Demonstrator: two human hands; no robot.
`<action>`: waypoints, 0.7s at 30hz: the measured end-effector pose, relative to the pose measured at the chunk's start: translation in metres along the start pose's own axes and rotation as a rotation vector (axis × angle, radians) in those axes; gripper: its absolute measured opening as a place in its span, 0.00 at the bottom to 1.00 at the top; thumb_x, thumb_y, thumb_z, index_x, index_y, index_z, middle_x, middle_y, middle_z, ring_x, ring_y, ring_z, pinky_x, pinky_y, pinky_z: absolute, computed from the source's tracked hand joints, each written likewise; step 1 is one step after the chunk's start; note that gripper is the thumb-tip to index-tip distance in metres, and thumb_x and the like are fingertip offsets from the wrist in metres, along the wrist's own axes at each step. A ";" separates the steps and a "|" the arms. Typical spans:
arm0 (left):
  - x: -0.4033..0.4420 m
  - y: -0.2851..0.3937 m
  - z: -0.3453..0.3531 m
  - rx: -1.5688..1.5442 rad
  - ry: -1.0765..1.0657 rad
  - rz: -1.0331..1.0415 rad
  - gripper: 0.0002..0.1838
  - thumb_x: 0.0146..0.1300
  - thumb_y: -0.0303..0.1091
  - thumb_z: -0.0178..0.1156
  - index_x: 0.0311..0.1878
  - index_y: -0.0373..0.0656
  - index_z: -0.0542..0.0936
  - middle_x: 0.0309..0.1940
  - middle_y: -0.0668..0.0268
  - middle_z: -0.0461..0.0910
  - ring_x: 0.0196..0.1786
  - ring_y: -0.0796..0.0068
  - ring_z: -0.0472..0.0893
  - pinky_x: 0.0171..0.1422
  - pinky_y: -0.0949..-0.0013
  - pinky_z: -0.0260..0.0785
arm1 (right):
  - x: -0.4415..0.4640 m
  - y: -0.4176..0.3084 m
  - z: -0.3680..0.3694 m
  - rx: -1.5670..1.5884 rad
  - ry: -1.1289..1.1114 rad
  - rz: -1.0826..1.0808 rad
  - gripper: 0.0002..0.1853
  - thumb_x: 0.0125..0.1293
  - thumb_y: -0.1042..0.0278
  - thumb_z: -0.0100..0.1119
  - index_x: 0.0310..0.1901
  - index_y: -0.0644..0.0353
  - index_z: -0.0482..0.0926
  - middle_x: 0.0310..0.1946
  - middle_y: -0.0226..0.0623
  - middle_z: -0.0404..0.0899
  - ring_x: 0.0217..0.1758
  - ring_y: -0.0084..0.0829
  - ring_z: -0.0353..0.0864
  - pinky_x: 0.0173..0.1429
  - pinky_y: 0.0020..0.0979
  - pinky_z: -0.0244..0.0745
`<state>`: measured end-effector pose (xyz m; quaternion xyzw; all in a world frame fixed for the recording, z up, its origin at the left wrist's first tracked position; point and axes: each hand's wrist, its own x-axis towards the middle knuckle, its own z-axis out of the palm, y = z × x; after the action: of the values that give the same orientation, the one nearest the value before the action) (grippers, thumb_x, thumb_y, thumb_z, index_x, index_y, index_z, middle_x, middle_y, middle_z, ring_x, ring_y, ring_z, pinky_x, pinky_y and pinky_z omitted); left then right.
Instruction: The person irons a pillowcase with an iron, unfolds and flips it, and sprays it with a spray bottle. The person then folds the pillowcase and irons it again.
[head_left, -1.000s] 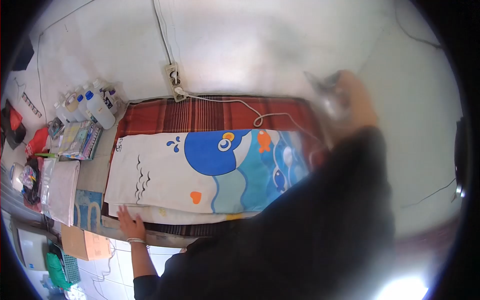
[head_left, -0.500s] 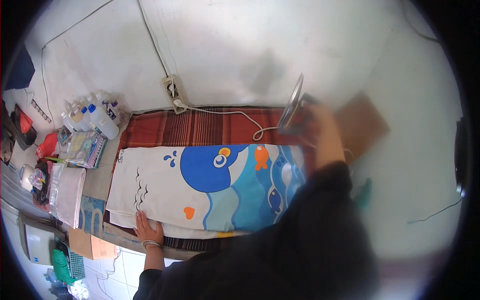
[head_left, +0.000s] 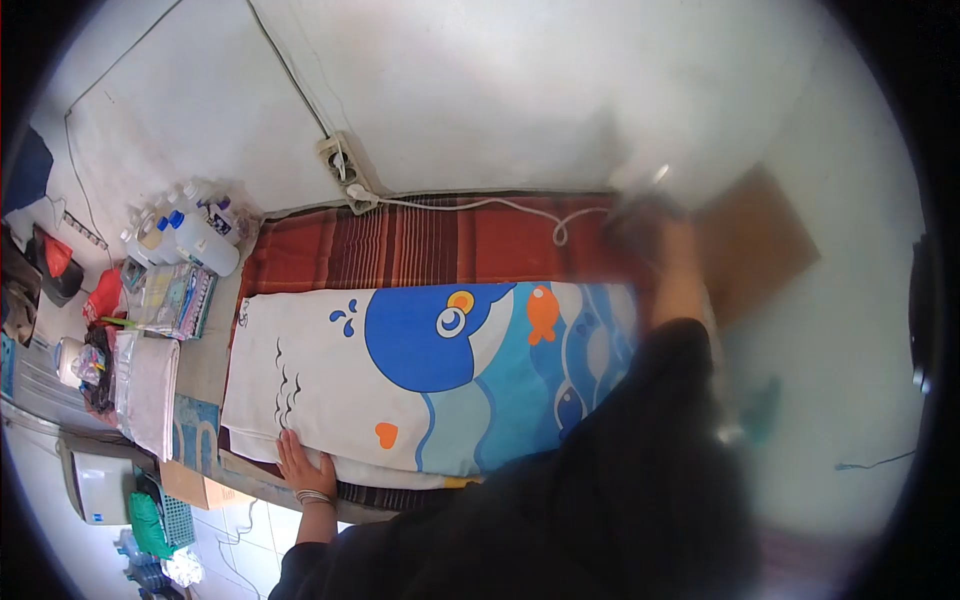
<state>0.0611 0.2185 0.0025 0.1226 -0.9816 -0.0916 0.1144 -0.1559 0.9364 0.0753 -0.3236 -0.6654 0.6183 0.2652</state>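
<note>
A folded white cloth with a blue whale, orange fish and waves [head_left: 330, 380] lies on a red striped cover [head_left: 510, 240]. My left hand [head_left: 303, 468] rests flat on the cloth's near left edge, fingers extended. At the far right end, my right hand [head_left: 677, 240] grips a clothes iron [head_left: 640, 205], which is blurred and lies partly hidden by the hand. The iron is beyond the cloth's far edge, close to the wall. Its white cord [head_left: 480, 205] runs left along the cover to a power strip [head_left: 345, 165].
Several plastic bottles [head_left: 205, 245] stand at the back left. Beside them are stacked notebooks [head_left: 180, 300] and plastic-wrapped folded fabric [head_left: 150, 390]. A brown board [head_left: 760, 245] is at the right. Below the left edge are a cardboard box [head_left: 195, 485] and a green basket [head_left: 175, 510].
My right hand has moved right with the iron, which has tipped from its raised, upright pose. The view has shifted slightly. My left hand stays on the cloth.
</note>
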 end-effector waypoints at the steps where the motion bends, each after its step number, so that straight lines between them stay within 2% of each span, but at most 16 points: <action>1: 0.001 -0.003 0.003 -0.007 0.023 0.019 0.41 0.49 0.42 0.58 0.69 0.45 0.58 0.70 0.58 0.57 0.72 0.53 0.53 0.70 0.40 0.44 | 0.013 0.010 0.008 -0.128 0.091 -0.134 0.24 0.47 0.69 0.62 0.51 0.58 0.75 0.36 0.39 0.80 0.39 0.39 0.79 0.39 0.39 0.75; 2: -0.001 -0.005 0.006 -0.014 0.045 0.036 0.41 0.49 0.42 0.59 0.69 0.45 0.58 0.70 0.57 0.57 0.72 0.53 0.54 0.70 0.40 0.44 | 0.023 0.017 0.012 -0.256 0.179 -0.269 0.25 0.48 0.69 0.63 0.51 0.60 0.75 0.36 0.40 0.81 0.41 0.41 0.80 0.43 0.40 0.75; 3: -0.002 -0.004 0.006 -0.006 0.037 0.026 0.41 0.49 0.42 0.59 0.69 0.45 0.58 0.70 0.57 0.57 0.72 0.53 0.54 0.70 0.40 0.44 | 0.028 0.019 0.012 -0.262 0.167 -0.263 0.25 0.48 0.69 0.63 0.51 0.60 0.75 0.36 0.40 0.81 0.41 0.41 0.80 0.43 0.40 0.75; 5: -0.002 -0.006 0.007 -0.020 0.075 0.044 0.41 0.48 0.42 0.59 0.69 0.45 0.59 0.70 0.56 0.57 0.72 0.52 0.55 0.69 0.39 0.45 | 0.029 0.027 0.019 -0.307 0.197 -0.371 0.31 0.51 0.66 0.66 0.57 0.65 0.69 0.47 0.47 0.78 0.50 0.44 0.77 0.54 0.40 0.71; 6: -0.003 -0.005 0.004 -0.011 0.073 0.021 0.41 0.48 0.42 0.59 0.69 0.45 0.59 0.70 0.56 0.57 0.72 0.52 0.55 0.69 0.39 0.45 | 0.017 0.024 0.023 -0.308 0.173 -0.372 0.31 0.51 0.66 0.66 0.57 0.65 0.69 0.47 0.47 0.78 0.50 0.44 0.77 0.54 0.40 0.71; 10: 0.004 -0.005 -0.002 -0.070 0.063 -0.084 0.39 0.50 0.43 0.57 0.69 0.50 0.60 0.71 0.59 0.54 0.71 0.56 0.57 0.68 0.39 0.48 | -0.062 0.002 0.009 -0.007 0.049 -0.219 0.40 0.53 0.65 0.69 0.64 0.67 0.58 0.63 0.53 0.62 0.62 0.44 0.67 0.62 0.36 0.66; 11: 0.008 -0.009 -0.003 -0.053 0.046 -0.113 0.38 0.50 0.43 0.56 0.69 0.52 0.60 0.71 0.60 0.53 0.71 0.58 0.58 0.67 0.39 0.49 | -0.078 0.017 0.010 0.030 -0.050 -0.347 0.36 0.55 0.67 0.67 0.63 0.66 0.61 0.61 0.51 0.65 0.61 0.41 0.68 0.61 0.36 0.67; 13: 0.021 -0.026 -0.005 0.002 0.046 -0.118 0.37 0.51 0.42 0.54 0.68 0.54 0.60 0.71 0.61 0.53 0.70 0.59 0.59 0.66 0.38 0.50 | -0.141 0.018 0.004 -0.131 -0.242 -0.402 0.28 0.57 0.68 0.64 0.60 0.62 0.67 0.57 0.46 0.71 0.59 0.36 0.70 0.59 0.34 0.68; 14: 0.028 -0.036 -0.005 0.053 0.040 -0.110 0.36 0.52 0.41 0.53 0.68 0.55 0.61 0.72 0.63 0.53 0.69 0.60 0.61 0.65 0.38 0.50 | -0.204 -0.006 0.007 -0.336 -0.334 -0.327 0.24 0.59 0.68 0.63 0.57 0.60 0.71 0.54 0.44 0.73 0.59 0.33 0.71 0.59 0.33 0.68; 15: 0.040 -0.042 -0.014 0.057 0.010 -0.134 0.35 0.53 0.39 0.53 0.68 0.55 0.62 0.71 0.63 0.54 0.68 0.61 0.63 0.64 0.40 0.53 | -0.246 0.000 0.006 -0.402 -0.434 -0.383 0.19 0.57 0.64 0.64 0.51 0.58 0.76 0.50 0.41 0.77 0.56 0.31 0.72 0.59 0.32 0.66; 16: 0.052 -0.051 -0.023 0.062 -0.023 -0.155 0.34 0.53 0.37 0.53 0.67 0.56 0.62 0.71 0.64 0.55 0.67 0.62 0.65 0.63 0.41 0.55 | -0.295 -0.008 0.003 -0.495 -0.568 -0.406 0.23 0.52 0.59 0.68 0.49 0.57 0.77 0.51 0.44 0.75 0.59 0.37 0.71 0.62 0.36 0.64; 17: 0.061 -0.068 -0.021 0.056 -0.039 -0.155 0.34 0.53 0.37 0.53 0.67 0.56 0.62 0.71 0.64 0.55 0.67 0.62 0.65 0.63 0.41 0.55 | -0.329 -0.001 -0.001 -0.602 -0.688 -0.571 0.24 0.50 0.59 0.69 0.49 0.56 0.77 0.52 0.45 0.74 0.60 0.40 0.69 0.62 0.39 0.63; 18: 0.074 -0.089 -0.016 0.072 -0.005 -0.071 0.33 0.53 0.35 0.53 0.66 0.55 0.64 0.69 0.63 0.59 0.65 0.62 0.67 0.62 0.45 0.59 | -0.357 0.004 -0.006 -0.707 -0.801 -0.735 0.26 0.47 0.59 0.70 0.50 0.55 0.77 0.53 0.46 0.73 0.61 0.43 0.68 0.63 0.42 0.61; 19: 0.086 -0.109 -0.013 0.085 0.031 0.021 0.32 0.53 0.33 0.53 0.65 0.55 0.66 0.67 0.62 0.63 0.62 0.62 0.70 0.62 0.50 0.62 | -0.381 0.006 -0.010 -0.721 -0.784 -0.723 0.26 0.47 0.59 0.70 0.50 0.55 0.77 0.53 0.46 0.73 0.61 0.43 0.68 0.63 0.42 0.61; 20: 0.099 -0.126 -0.012 0.070 0.021 0.047 0.32 0.53 0.33 0.53 0.65 0.55 0.66 0.67 0.62 0.63 0.62 0.62 0.70 0.62 0.50 0.62 | -0.403 0.007 -0.014 -0.825 -0.800 -0.806 0.27 0.46 0.58 0.69 0.51 0.53 0.77 0.56 0.46 0.71 0.62 0.46 0.66 0.65 0.43 0.60; 21: 0.112 -0.141 -0.008 0.053 0.014 0.084 0.30 0.53 0.31 0.54 0.63 0.54 0.68 0.63 0.61 0.67 0.60 0.61 0.72 0.61 0.54 0.65 | -0.418 0.006 -0.020 -0.934 -0.814 -0.883 0.29 0.45 0.57 0.69 0.52 0.51 0.77 0.58 0.46 0.68 0.63 0.48 0.65 0.67 0.44 0.58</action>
<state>-0.0111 0.0534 0.0035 0.0849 -0.9872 -0.0598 0.1215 0.1318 0.6323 0.0910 0.1475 -0.9710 0.1794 0.0570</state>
